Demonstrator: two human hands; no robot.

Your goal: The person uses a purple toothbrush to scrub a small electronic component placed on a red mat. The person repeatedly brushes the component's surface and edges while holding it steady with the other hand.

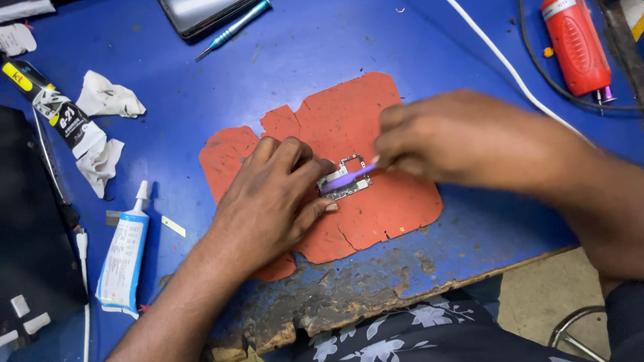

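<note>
Board: small circuit board [346, 177], silvery with metal shields and a dark square frame, flat near the middle of the mat.
Mat: torn, cracked orange-red mat [385, 210] on the blue table [326, 35].
Left hand: left hand [270, 204] curled palm down, fingertips pressing the board's left edge to pin it.
Right hand: right hand [457, 140] closed in a pinch on a thin purple tool [348, 176], tip lying across the board's top face.
Progress: board is bare and out of any casing, so stripping down looks done; work on its surface looks under way. No loose part lifted off it is visible; whether anything has come free under the tool I cannot tell.
Left of mat: white glue tube [123, 256] lying capped, black glue tube [56, 110], crumpled tissue [107, 97].
Far edge: teal screwdriver [233, 28] beside a dark phone [216, 2].
Right side: red powered tool [576, 40], white cable [496, 56].
Table edge: paint worn through nearest the person.
</note>
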